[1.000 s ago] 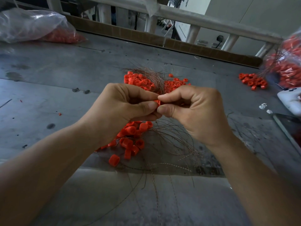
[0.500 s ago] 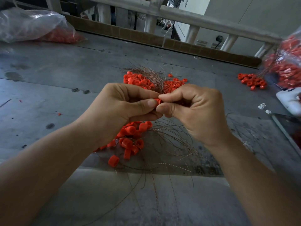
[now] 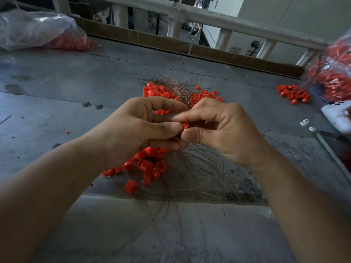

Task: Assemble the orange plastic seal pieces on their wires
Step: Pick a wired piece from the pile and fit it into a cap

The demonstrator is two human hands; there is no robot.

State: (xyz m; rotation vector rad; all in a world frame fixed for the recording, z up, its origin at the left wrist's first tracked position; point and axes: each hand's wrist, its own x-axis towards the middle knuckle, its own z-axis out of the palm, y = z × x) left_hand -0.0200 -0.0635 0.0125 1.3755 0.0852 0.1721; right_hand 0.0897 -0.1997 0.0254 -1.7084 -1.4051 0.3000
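Note:
My left hand (image 3: 136,128) and my right hand (image 3: 222,130) meet fingertip to fingertip above the grey table, both pinching one small orange seal piece (image 3: 185,126). Another orange piece (image 3: 162,112) shows inside my left hand's curled fingers. Thin coppery wires (image 3: 199,168) fan out on the table under my right hand. A heap of orange seal pieces (image 3: 148,166) lies below my left hand. A second heap (image 3: 161,92) with a wire bundle (image 3: 174,86) lies beyond my hands. The wire in the held piece is hidden by my fingers.
A clear bag of orange pieces (image 3: 38,31) lies at the far left. Another bag with wired pieces (image 3: 334,73) sits at the right, a small orange pile (image 3: 292,93) beside it. A white device (image 3: 338,114) and a dark tray edge (image 3: 332,147) are at the right.
My right forefinger has lifted and stretched toward my left hand, its tip blurred. My left fingers have opened slightly, showing an orange piece inside. Both hands stay in place.

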